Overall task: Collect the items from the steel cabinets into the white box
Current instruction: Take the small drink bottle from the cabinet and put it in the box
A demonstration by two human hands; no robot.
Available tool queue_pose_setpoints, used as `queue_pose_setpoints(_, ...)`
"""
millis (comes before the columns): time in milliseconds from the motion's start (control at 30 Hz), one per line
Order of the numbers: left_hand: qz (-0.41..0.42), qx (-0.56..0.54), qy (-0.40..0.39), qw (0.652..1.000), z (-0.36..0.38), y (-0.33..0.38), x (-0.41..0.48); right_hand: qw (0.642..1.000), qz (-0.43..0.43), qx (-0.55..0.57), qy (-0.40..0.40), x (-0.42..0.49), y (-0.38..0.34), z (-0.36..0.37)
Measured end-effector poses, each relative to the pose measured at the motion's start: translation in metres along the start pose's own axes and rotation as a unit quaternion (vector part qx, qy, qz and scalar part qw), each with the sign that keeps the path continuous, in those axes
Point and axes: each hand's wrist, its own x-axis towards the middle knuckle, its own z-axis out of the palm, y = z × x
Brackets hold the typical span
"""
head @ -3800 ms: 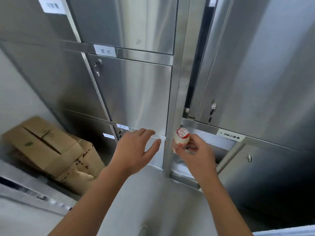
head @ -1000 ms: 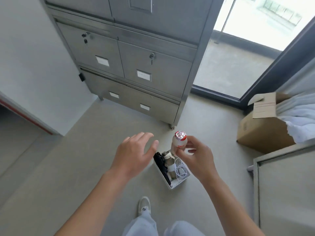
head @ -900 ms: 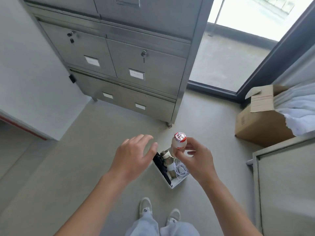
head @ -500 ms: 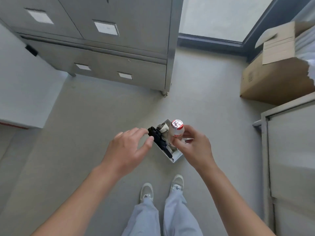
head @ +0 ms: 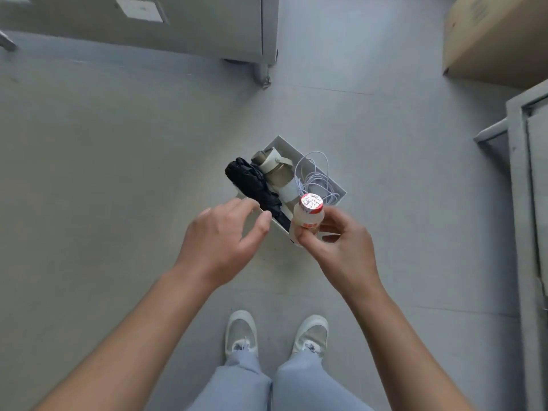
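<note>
The white box (head: 340,189) sits on the grey floor in front of my feet. Inside it lie a black folded umbrella (head: 255,185), a beige bottle (head: 277,170) and a coiled white cable (head: 315,179). My right hand (head: 338,247) holds a small cream drink bottle (head: 307,219) with a red foil lid, upright, just above the box's near corner. My left hand (head: 221,238) hovers beside the box's left edge, fingers spread, holding nothing.
A steel cabinet (head: 189,28) stands at the top left on a caster foot (head: 264,75). A cardboard box (head: 495,40) is at the top right. Another steel cabinet (head: 527,203) lines the right edge. My shoes (head: 240,333) are below the box.
I have turned from the cabinets and looked down. The view has closed in on the white box, and both hands, the right one carrying the drink bottle, have come down over it.
</note>
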Motion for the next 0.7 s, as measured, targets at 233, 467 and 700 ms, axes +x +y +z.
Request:
queue_pose_setpoints(233,0.055,0.036,0.031,0.997,0.087,-0.029,0.073,0.998,-0.061,-0.005,0.035,0.089,0.077,0.014)
queue_pose_setpoints(467,0.126,0.071,0.148,0.978,0.093,-0.032,0.173,0.978,-0.182,-0.050,0.083,0.190,0.072,0.002)
queue_pose_setpoints(700,0.191,0.134,0.082,0.969,0.101,-0.044,0.194,0.969,-0.217,-0.073,0.091,0.217,0.083,-0.005)
